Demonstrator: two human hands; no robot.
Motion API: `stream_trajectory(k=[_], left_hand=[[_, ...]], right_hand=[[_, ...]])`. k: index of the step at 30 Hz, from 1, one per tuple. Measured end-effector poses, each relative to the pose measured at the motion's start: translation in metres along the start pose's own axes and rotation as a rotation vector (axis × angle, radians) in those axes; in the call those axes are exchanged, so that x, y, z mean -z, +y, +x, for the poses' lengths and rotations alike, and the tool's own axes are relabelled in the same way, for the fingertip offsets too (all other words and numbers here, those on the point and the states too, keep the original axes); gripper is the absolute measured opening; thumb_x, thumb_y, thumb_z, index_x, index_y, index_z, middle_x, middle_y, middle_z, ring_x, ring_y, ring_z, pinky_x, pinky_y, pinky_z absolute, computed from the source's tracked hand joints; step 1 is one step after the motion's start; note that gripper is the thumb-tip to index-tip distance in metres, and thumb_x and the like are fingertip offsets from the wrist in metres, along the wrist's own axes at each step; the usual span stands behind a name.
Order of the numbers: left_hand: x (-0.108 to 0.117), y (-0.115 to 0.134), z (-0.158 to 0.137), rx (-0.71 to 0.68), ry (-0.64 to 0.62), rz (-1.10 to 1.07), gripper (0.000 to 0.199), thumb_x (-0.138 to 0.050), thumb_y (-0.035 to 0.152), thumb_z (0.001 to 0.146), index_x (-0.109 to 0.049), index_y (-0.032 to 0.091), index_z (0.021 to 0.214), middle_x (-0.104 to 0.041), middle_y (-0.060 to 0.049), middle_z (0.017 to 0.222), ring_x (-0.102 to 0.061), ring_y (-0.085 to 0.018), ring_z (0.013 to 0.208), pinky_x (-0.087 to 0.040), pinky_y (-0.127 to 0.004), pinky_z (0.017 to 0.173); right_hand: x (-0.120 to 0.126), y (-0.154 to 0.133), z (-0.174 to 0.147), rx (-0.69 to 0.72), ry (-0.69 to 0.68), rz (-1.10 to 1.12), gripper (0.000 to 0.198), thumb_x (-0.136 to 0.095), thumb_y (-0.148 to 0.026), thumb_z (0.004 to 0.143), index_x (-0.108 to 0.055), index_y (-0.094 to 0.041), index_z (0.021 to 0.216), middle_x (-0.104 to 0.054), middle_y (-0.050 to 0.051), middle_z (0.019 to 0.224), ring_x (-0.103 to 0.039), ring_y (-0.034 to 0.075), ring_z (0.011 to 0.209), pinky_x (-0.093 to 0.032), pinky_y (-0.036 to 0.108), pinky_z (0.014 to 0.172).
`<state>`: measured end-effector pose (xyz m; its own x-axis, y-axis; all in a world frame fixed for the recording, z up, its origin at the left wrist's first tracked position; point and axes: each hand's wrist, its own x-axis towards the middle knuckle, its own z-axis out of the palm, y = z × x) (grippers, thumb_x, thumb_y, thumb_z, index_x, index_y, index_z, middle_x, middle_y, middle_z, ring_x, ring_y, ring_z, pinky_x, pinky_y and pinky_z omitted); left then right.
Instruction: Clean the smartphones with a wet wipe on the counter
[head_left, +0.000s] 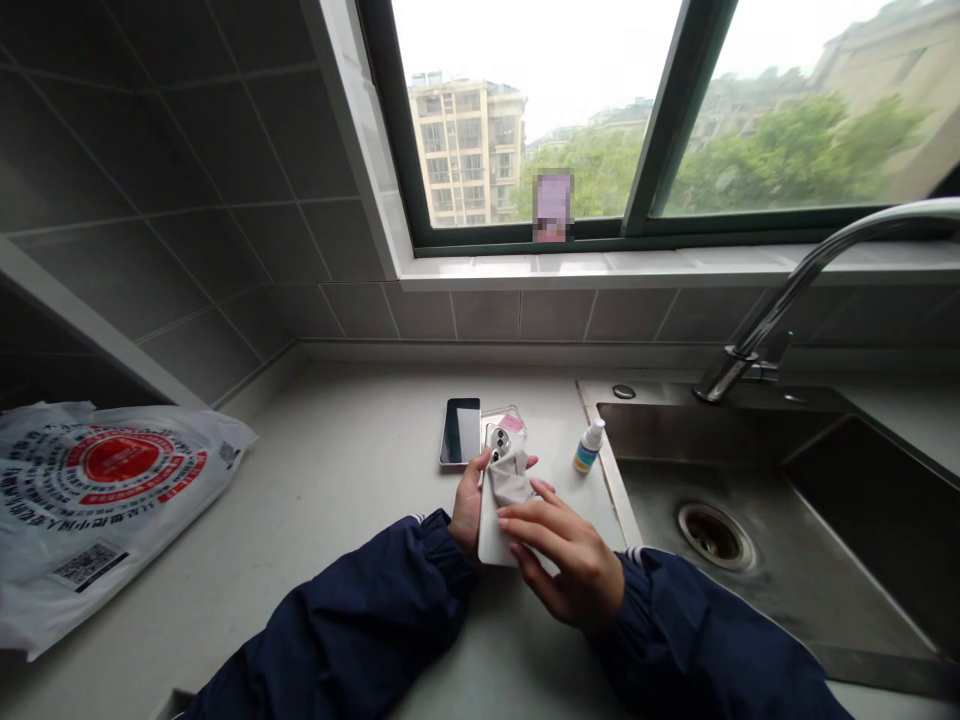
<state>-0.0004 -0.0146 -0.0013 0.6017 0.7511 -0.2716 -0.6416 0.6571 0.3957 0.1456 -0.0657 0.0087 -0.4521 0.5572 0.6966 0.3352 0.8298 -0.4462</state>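
My left hand [469,505] is wrapped round the edge of a white smartphone [491,540], held tilted with its back and camera lenses up. A light grey cloth [511,480] lies crumpled over the upper part of that back, just below the lenses. Over the lower part, my right hand [566,550] has its fingers stretched out, with the fingertips at the cloth's lower edge; whether they press on it I cannot tell. Behind the held phone, a second smartphone [460,432] rests screen up on the counter. Beside it is a clear phone case [513,412] with something pink, partly hidden.
A small white spray bottle [589,446] stands right of my hands, near the rim of the steel sink [817,520]. A chrome faucet [772,300] arches above the sink. At the left lies a printed white plastic bag [112,500]. A window [525,130] is behind the counter.
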Motion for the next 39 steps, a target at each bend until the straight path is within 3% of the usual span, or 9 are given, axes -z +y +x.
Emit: stream_trajectory(k=[4, 9, 11, 13, 16, 19, 22, 33, 39], left_hand=[[-0.004, 0.002, -0.001, -0.017, 0.039, -0.036, 0.073, -0.048, 0.064, 0.083, -0.063, 0.003, 0.12, -0.071, -0.017, 0.089, -0.067, -0.026, 0.079, -0.052, -0.039, 0.08], [-0.007, 0.002, 0.0, -0.037, 0.09, -0.064, 0.067, -0.041, 0.057, 0.089, -0.062, 0.001, 0.12, -0.071, -0.017, 0.095, -0.067, -0.025, 0.081, -0.052, -0.037, 0.078], [-0.008, 0.002, 0.0, -0.018, 0.085, -0.072, 0.067, -0.04, 0.057, 0.089, -0.063, 0.002, 0.12, -0.071, -0.017, 0.097, -0.068, -0.026, 0.083, -0.052, -0.038, 0.079], [-0.007, 0.002, -0.001, -0.001, 0.064, -0.096, 0.067, -0.04, 0.058, 0.089, -0.062, 0.004, 0.122, -0.07, -0.017, 0.101, -0.068, -0.027, 0.086, -0.052, -0.04, 0.082], [-0.006, 0.002, -0.001, -0.015, 0.041, -0.112, 0.068, -0.04, 0.06, 0.09, -0.06, 0.004, 0.124, -0.07, -0.018, 0.106, -0.067, -0.03, 0.097, -0.048, -0.044, 0.092], [-0.007, 0.001, -0.002, -0.042, 0.041, -0.088, 0.072, -0.039, 0.065, 0.089, -0.059, 0.005, 0.124, -0.069, -0.021, 0.11, -0.064, -0.034, 0.109, -0.04, -0.049, 0.104], [-0.008, 0.0, -0.002, -0.037, 0.054, -0.059, 0.074, -0.039, 0.07, 0.088, -0.058, 0.008, 0.125, -0.069, -0.021, 0.111, -0.063, -0.034, 0.114, -0.034, -0.051, 0.109], [-0.007, -0.008, -0.002, 0.014, -0.134, -0.099, 0.066, -0.037, 0.063, 0.094, -0.065, 0.01, 0.122, -0.063, -0.015, 0.13, -0.039, -0.025, 0.141, -0.017, -0.037, 0.121], [-0.003, -0.019, 0.002, -0.068, -0.32, -0.011, 0.059, -0.029, 0.053, 0.1, -0.048, 0.019, 0.144, -0.042, -0.004, 0.154, -0.014, -0.017, 0.151, -0.004, -0.031, 0.123]], right_hand=[[-0.001, 0.003, 0.003, -0.17, 0.143, 0.093, 0.033, -0.051, -0.007, 0.091, -0.063, -0.02, 0.12, -0.063, 0.012, 0.112, -0.064, 0.021, 0.104, -0.056, 0.034, 0.088], [-0.003, 0.008, 0.004, -0.252, 0.237, 0.059, 0.028, -0.055, -0.011, 0.093, -0.065, -0.021, 0.117, -0.061, 0.009, 0.1, -0.063, 0.017, 0.079, -0.058, 0.031, 0.069], [-0.003, 0.009, 0.003, -0.235, 0.233, -0.047, 0.029, -0.058, -0.013, 0.091, -0.065, -0.021, 0.118, -0.062, 0.01, 0.102, -0.063, 0.019, 0.085, -0.059, 0.035, 0.075], [-0.003, 0.01, 0.002, -0.173, 0.184, -0.167, 0.032, -0.059, -0.015, 0.09, -0.064, -0.02, 0.121, -0.063, 0.013, 0.113, -0.061, 0.025, 0.105, -0.056, 0.043, 0.088], [-0.004, 0.012, 0.001, -0.054, -0.025, -0.286, 0.041, -0.055, -0.021, 0.093, -0.055, -0.016, 0.134, -0.055, 0.016, 0.138, -0.045, 0.033, 0.134, -0.045, 0.055, 0.105], [-0.007, 0.014, -0.001, -0.003, -0.24, -0.354, 0.053, -0.047, -0.027, 0.098, -0.04, -0.007, 0.145, -0.042, 0.02, 0.151, -0.031, 0.035, 0.144, -0.037, 0.06, 0.111], [-0.009, 0.017, -0.004, -0.026, -0.324, -0.379, 0.058, -0.042, -0.031, 0.1, -0.033, -0.003, 0.149, -0.031, 0.021, 0.156, -0.024, 0.033, 0.148, -0.033, 0.059, 0.114], [-0.01, 0.019, -0.006, -0.118, -0.263, -0.472, 0.074, -0.038, -0.045, 0.1, -0.011, -0.007, 0.156, -0.015, 0.02, 0.161, -0.013, 0.033, 0.15, -0.03, 0.056, 0.115], [-0.007, 0.024, -0.004, -0.191, -0.148, -0.504, 0.075, -0.033, -0.049, 0.101, -0.004, -0.009, 0.157, -0.013, 0.02, 0.161, -0.014, 0.034, 0.15, -0.025, 0.06, 0.115]])
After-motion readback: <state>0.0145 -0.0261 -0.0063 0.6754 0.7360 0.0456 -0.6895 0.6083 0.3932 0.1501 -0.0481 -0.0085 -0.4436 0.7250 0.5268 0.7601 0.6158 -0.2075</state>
